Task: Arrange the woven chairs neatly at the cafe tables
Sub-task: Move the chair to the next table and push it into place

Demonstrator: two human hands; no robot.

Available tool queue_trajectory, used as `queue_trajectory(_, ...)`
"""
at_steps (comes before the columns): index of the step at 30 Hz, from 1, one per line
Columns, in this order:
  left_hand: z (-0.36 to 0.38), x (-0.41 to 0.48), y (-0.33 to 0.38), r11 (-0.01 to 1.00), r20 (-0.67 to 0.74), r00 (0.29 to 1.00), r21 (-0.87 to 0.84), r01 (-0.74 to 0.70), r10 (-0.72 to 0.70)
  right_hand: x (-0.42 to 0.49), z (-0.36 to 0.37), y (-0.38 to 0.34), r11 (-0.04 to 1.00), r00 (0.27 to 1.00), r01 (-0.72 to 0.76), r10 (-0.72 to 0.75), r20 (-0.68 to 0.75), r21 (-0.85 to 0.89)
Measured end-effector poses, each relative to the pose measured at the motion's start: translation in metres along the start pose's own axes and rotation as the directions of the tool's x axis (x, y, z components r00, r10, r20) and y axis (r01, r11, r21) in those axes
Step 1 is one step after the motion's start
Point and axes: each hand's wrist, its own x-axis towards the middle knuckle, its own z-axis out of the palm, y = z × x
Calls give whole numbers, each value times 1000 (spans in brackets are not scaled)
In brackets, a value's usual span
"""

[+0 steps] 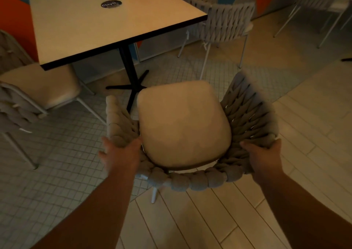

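Note:
A grey woven chair (pixel 245 111) with a beige seat cushion (pixel 182 125) stands right below me, its open front facing the square cafe table (pixel 106 25). My left hand (pixel 122 151) grips the woven rim at the back left. On the back right of the same rim my right hand (pixel 261 155) is closed around the weave. The chair sits a short way out from the table, near its black pedestal base (pixel 129 85).
A second woven chair (pixel 28 96) is tucked at the table's left side. A third (pixel 226 22) stands at the far right corner of the table. More chair legs (pixel 323 20) show at the top right. The floor changes from small tiles to planks under me.

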Motion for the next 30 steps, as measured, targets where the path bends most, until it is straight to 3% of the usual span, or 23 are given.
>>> queue_trajectory(3, 3, 17, -6, 993, 83, 991, -46, 104, -100, 2, 5, 9, 997, 997, -45, 41, -71, -55)
queue_trajectory(7, 16, 24, -15, 992, -18, 998, -113, 61, -63, 7, 9, 11, 986, 990, -10, -13, -139, -166)
queue_trajectory(13, 28, 34, -25, 985, -17, 1000, -171, -4, 1, 19, 16, 1, 980, 991, 41, -64, -116, -194)
queue_trajectory(18, 37, 37, -36, 976, -86, 995, -216, 22, -41, 38, 36, -19, 950, 993, 58, -87, -83, -307)
queue_trajectory(26, 42, 58, -33, 941, -130, 988, -338, 34, -83, 58, 86, -49, 915, 991, 124, -132, 5, -383)
queue_trajectory(30, 47, 59, -14, 947, -149, 985, -318, 38, -90, 71, 98, -61, 916, 991, 136, -128, 46, -377)
